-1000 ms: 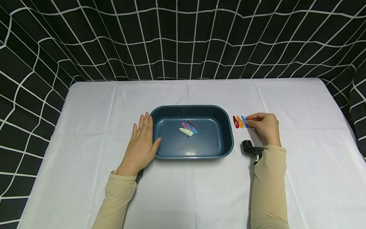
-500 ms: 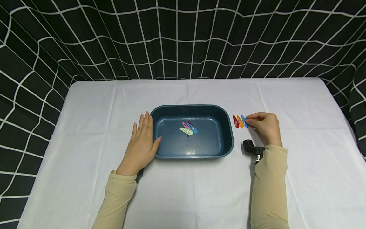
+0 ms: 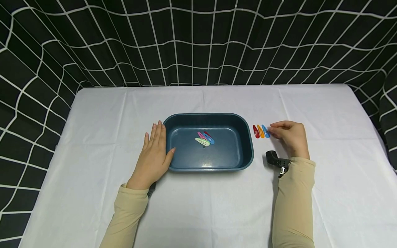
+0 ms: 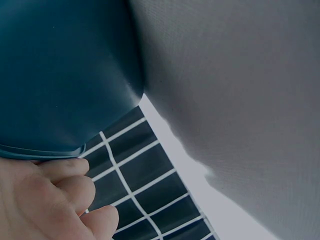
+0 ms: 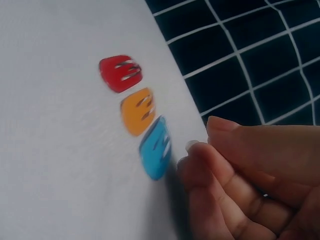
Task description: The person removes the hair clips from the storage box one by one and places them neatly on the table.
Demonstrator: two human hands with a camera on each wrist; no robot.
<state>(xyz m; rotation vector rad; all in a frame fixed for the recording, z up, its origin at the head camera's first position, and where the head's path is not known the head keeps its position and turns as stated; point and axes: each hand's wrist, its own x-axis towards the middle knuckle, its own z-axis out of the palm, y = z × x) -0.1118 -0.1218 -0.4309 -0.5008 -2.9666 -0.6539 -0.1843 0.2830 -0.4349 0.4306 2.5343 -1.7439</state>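
A red hair clip (image 3: 255, 131), an orange hair clip (image 3: 260, 131) and a blue hair clip (image 3: 265, 131) lie in a row on the table, right of a blue-grey plastic basin (image 3: 207, 169). Beside the blue one is my right hand (image 3: 289, 136). Seen from the right wrist, its loosely bent fingers (image 5: 200, 172) hold nothing and are apart from the clip. My left hand (image 3: 151, 158) rests flat along the basin's left rim, fingers straight, thumb over the edge. Inside the basin lie a pale green clip (image 3: 202, 142) and several pink, blue and red ones.
A white cloth (image 3: 186, 213) covers the table. Black netting-patterned curtain (image 3: 198, 41) with white lines rises behind and at both sides. The black wrist camera (image 3: 273, 158) sticks out left of my right sleeve, close to the basin's right side.
My right hand has let go of the blue hair clip and drawn slightly to the right. The clip stays in the row; my left hand and the basin hold still.
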